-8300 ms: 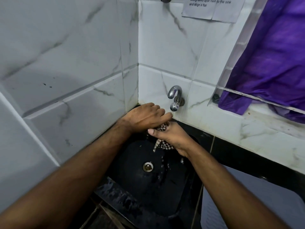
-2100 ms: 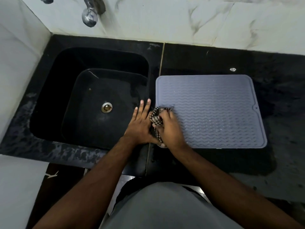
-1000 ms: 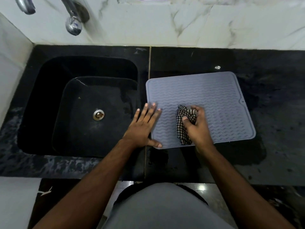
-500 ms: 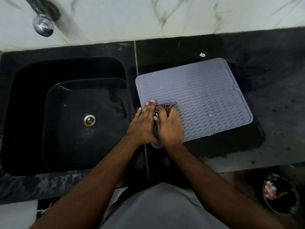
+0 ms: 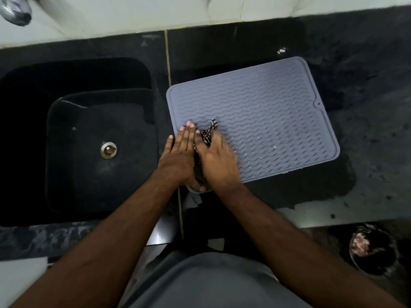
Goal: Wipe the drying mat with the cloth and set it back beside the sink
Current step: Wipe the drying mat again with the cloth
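A: Landmark taken as the black square stone sink (image 5: 73,134). What is counted, left to right?

B: One sink, with one round metal drain (image 5: 108,150) in its floor. One chrome tap spout (image 5: 15,11) is seen behind the sink's left corner, blurred. Just right of the sink, one grey rectangular ridged silicone drying mat (image 5: 266,121) is laid on the black stone counter (image 5: 367,141). One checked black-and-white cloth (image 5: 208,134). Two hands. One dark round bin (image 5: 373,252) is noted on the floor, well right of the sink and below the counter edge.

A: Hand states?

B: The left hand (image 5: 178,154) is laid flat, fingers extended, pressed on the mat's near-left corner, right at the sink's right rim; nothing is gripped by it. The right hand (image 5: 219,161) is closed over the bunched cloth, touching the left hand, one tail of cloth sticking out past the fingers.

A: Relation the next stroke depends on?

B: The mat's long axis is run away from the sink, slightly tilted against the counter edge. Nearly all unwiped surface, droplets included, is lain to the right of the cloth hand, away from the sink. The right hand is nearer to it; the left is judged to be kept as the anchor.

A: Progress?

B: Wiping is judged to be under way; squaring the mat beside the sink is not yet done.
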